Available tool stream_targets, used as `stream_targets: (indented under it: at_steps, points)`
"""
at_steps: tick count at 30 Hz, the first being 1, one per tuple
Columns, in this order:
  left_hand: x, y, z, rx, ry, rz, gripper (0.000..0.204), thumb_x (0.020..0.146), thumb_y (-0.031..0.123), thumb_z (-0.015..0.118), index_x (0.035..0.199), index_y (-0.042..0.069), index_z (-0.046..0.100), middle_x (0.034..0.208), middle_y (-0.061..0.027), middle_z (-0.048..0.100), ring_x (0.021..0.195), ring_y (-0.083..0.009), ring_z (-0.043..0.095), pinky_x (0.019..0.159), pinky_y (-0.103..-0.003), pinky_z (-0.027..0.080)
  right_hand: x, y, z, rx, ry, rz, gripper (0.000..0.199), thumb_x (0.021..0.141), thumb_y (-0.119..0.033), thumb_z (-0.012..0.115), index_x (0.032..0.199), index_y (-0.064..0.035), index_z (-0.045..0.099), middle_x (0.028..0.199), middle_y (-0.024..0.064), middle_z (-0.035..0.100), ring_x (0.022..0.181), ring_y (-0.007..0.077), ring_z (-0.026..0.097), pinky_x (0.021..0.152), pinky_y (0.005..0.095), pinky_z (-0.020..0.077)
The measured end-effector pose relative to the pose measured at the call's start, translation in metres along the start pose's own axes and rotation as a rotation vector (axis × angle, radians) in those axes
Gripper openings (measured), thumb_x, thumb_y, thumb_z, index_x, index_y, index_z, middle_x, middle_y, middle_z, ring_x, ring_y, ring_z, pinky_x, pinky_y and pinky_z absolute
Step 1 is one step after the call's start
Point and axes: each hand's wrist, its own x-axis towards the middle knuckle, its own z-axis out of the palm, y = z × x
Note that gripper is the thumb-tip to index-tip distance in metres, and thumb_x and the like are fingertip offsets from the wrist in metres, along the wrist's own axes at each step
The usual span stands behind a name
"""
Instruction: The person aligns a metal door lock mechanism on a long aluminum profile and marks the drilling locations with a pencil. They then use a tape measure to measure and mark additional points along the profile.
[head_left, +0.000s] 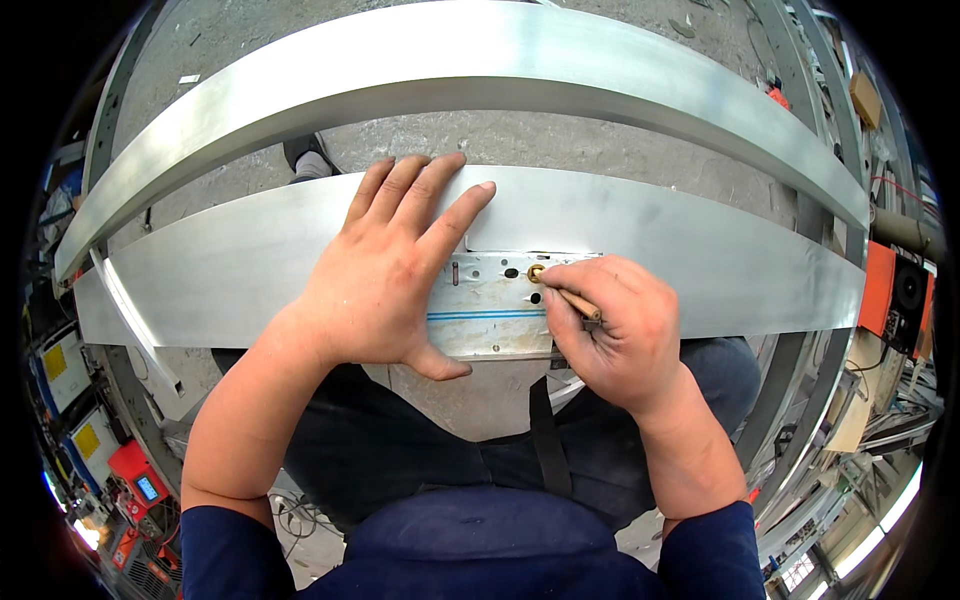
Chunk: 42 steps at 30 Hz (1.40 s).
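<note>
Metal plate: the holed plate [488, 292], crossed by a pair of blue lines [488, 316], lay against the near silvery beam [720, 245], between the hands and at about the middle of the beam's length.
Left hand: the left hand [392, 262] rested spread over the plate's left end, fingers reaching far onto the beam and thumb toward the near edge; it grasped nothing visible and seemed to steady the plate.
Right hand: the right hand [628, 318] pinched a slim brown stick [580, 304], blunt end toward the near right.
Brass ring: the ring [535, 272] sat at the right fingertips, just right of a dark hole [512, 273]; the stick's working tip was hidden.
Step in hand: probably marking or working at the ring's spot through the plate.
Next move: it likely called for a steady plate and a small, controlled turn of the stick around the ring.
</note>
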Motion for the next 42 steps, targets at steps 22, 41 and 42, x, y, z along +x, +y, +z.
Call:
stream_targets:
  at_steps: [22,41,42]
  points:
    - [-0.004,-0.002,0.004,-0.029,0.042,0.011,0.145,0.04,0.057,0.095,0.163,0.01,0.034,0.164,-0.0238,0.035,0.153,-0.0467,0.03,0.131,-0.057,0.021,0.027,-0.032,-0.001,-0.306,-0.23,0.083,0.01,0.086,-0.01,0.074,0.085,-0.0064,0.065,0.075,0.01,0.064,0.072,0.0315,0.067,0.066,0.0444,0.0542]
    - [-0.003,-0.001,0.003,-0.01,0.026,-0.002,0.144,0.043,0.058,0.095,0.163,0.009,0.033,0.164,-0.025,0.034,0.154,-0.047,0.029,0.132,-0.058,0.019,0.005,-0.019,-0.017,-0.106,-0.178,0.07,0.021,0.083,-0.004,0.08,0.104,-0.0054,0.078,0.093,0.0103,0.077,0.082,0.0304,0.072,0.072,0.0382,0.0578]
    - [-0.003,-0.001,0.002,-0.011,0.02,0.0,0.144,0.043,0.058,0.095,0.163,0.009,0.033,0.164,-0.0251,0.034,0.154,-0.0472,0.028,0.131,-0.058,0.019,0.005,-0.017,-0.019,-0.039,-0.168,0.124,0.02,0.085,-0.004,0.079,0.104,-0.0048,0.078,0.094,0.0108,0.077,0.082,0.0289,0.072,0.073,0.0368,0.0577]
